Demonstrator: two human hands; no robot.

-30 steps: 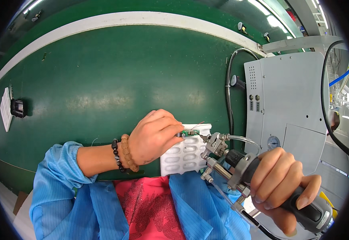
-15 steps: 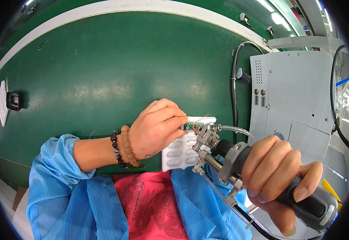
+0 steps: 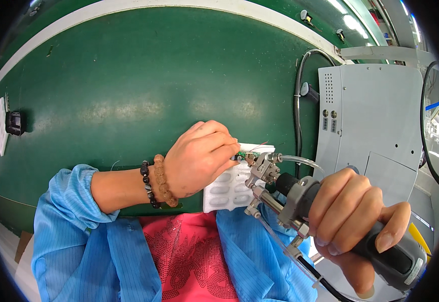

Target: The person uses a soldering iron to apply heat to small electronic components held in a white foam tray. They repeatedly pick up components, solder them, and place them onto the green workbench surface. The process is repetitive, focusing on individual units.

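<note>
My right hand [image 3: 348,221] is wrapped round a dark grey powered screwdriver [image 3: 375,254] with a metal head [image 3: 264,171] and clear tubing. Its tip is at a small green circuit board [image 3: 249,154], which carries thin reddish wires. My left hand [image 3: 204,161], with two beaded bracelets on the wrist, pinches the board's left end, its fingertips partly hiding it. Underneath lies a white moulded tray [image 3: 224,205] with oval hollows. The screwdriver head covers the tray's right side, and the exact contact at the tip is too small to make out.
A large grey metal machine [image 3: 375,116] stands at the right, with a black cable [image 3: 298,110] running down beside it. On the far left of the green table [image 3: 144,65] are a black plastic housing [image 3: 15,123] and a white piece [image 3: 0,128]. A pale rail [image 3: 179,5] borders the far edge.
The view has shifted slightly. Both hands keep their grips, the screwdriver head staying by the circuit board; my left fingertips sit a little differently over the board's end.
</note>
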